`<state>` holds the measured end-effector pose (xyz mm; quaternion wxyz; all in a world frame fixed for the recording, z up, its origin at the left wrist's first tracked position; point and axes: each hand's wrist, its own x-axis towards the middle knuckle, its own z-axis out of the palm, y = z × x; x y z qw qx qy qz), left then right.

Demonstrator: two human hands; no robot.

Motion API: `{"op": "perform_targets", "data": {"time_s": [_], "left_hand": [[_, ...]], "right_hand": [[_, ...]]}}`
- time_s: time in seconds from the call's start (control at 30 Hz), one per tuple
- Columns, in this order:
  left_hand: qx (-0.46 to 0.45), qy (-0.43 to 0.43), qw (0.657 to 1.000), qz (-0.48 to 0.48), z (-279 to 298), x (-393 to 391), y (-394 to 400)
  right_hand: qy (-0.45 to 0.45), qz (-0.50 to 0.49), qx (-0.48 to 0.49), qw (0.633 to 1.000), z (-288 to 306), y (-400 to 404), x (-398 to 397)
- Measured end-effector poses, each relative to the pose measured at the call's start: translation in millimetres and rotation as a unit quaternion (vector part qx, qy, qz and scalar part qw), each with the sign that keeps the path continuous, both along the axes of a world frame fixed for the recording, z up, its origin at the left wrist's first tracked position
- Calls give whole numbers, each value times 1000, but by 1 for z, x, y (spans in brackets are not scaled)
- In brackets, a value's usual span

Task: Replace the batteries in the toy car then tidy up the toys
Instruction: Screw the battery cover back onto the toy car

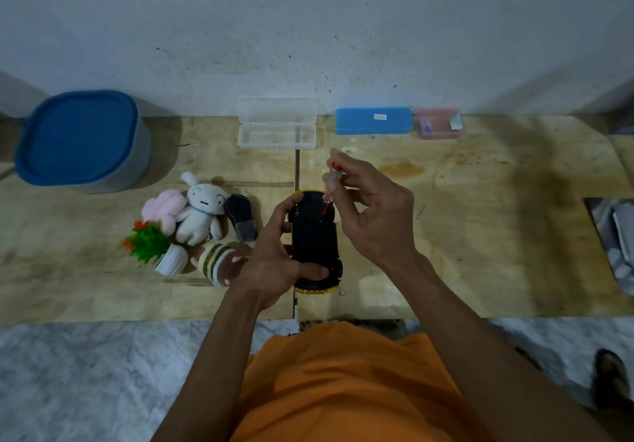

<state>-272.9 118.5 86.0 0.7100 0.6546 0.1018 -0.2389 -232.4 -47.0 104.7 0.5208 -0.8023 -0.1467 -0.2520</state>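
Near the table's front edge (137,318), toy car (315,235) gripped by left hand (274,263), right hand (370,208) pinching screwdriver (332,184).

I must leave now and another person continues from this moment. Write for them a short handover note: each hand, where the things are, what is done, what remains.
Left hand: grips the toy car, held upside down over the table.
Right hand: pinches a small screwdriver, tip on the car's underside near its far end.
Things: open clear case, blue case and pink box by the wall. Plush toys, the dark remote and a toy plant lie left of the car; blue-lidded bin far left.
Done: cannot tell whether the batteries are changed.
Left: finish the battery cover work, then tidy the toys.
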Motion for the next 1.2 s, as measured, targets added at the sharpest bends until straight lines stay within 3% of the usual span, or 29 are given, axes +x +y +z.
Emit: {"op": "perform_targets", "data": {"time_s": [0.63,0.87,1.03,1.2], "left_hand": [[-2,2,1000,8,-2,-4,0],[12,-1,1000,14,-9,-7,2],[33,-7,999,25,-26,3,5],[46,23,996,72,-59,21,2]], "right_hand": [[-8,-24,-3,1000,-2,0,-3],[54,-44,56,996,-5,6,-9],[129,-99,234,958,5,-8,-16],[148,-171,224,948,2,-38,-25]]}}
